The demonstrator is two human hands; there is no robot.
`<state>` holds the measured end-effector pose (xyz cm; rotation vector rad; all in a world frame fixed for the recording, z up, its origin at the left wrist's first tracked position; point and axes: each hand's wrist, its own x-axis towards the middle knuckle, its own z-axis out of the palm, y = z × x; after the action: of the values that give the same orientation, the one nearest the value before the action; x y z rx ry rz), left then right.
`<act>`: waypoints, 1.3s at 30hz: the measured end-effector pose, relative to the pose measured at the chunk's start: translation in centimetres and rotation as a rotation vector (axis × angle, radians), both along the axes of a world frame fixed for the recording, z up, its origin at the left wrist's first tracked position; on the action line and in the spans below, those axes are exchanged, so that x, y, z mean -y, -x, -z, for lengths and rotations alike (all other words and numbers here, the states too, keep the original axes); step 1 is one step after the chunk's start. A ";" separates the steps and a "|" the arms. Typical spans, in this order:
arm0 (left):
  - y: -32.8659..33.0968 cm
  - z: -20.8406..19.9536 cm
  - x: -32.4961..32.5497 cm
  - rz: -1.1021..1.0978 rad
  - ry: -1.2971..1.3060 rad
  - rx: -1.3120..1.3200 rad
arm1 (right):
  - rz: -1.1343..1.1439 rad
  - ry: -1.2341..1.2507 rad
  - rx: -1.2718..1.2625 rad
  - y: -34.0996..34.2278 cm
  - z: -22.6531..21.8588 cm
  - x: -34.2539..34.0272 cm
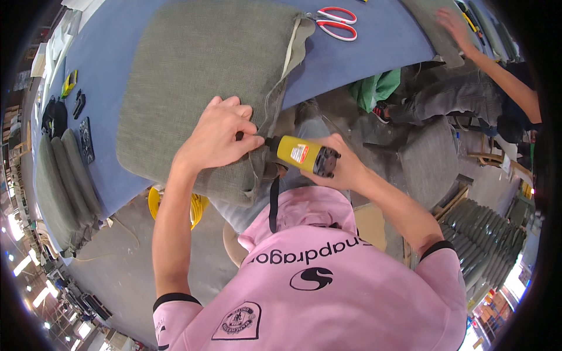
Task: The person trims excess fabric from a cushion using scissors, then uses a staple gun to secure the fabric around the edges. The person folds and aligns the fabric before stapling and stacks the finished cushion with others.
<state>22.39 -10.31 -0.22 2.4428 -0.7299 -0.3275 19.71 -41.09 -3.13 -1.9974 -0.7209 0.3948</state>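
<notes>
A cushion-like panel covered in grey-green fabric (193, 76) lies on the blue tabletop, its near right corner reaching past the table's edge. My left hand (219, 134) is closed on the fabric edge at that side, with thumb and index finger pressed together. A small black bit shows by the index finger; I cannot make out what it is. In my right hand (339, 161) is a yellow and black staple gun (293, 151), its black nose pointing left at the fabric edge close to my left thumb. Part of the right hand's grip is hidden behind the tool.
Red-and-white-handled scissors (338, 24) lie beyond the panel on the blue table (351, 64). Grey padded pieces (67, 175), a phone (86, 140) and a yellow tape measure (69, 83) are at left. A co-worker's hand (455, 28) touches fabric at far right. Stacked panels (483, 234) stand at right.
</notes>
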 end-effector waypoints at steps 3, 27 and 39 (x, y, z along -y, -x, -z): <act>0.2 0.4 0.2 -0.028 0.018 0.058 | -0.091 0.100 -0.068 -0.5 1.0 -0.5; 1.5 0.1 -0.1 -0.160 0.061 0.151 | 0.058 -0.040 0.013 2.7 -0.9 0.1; 3.0 -1.6 -0.8 0.024 -0.017 -0.065 | 0.017 -0.144 -0.189 4.3 0.3 0.3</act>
<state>19.41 -9.48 1.39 2.4292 -0.7321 -0.4222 15.38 -41.43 -3.42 -1.8027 -0.5963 0.4999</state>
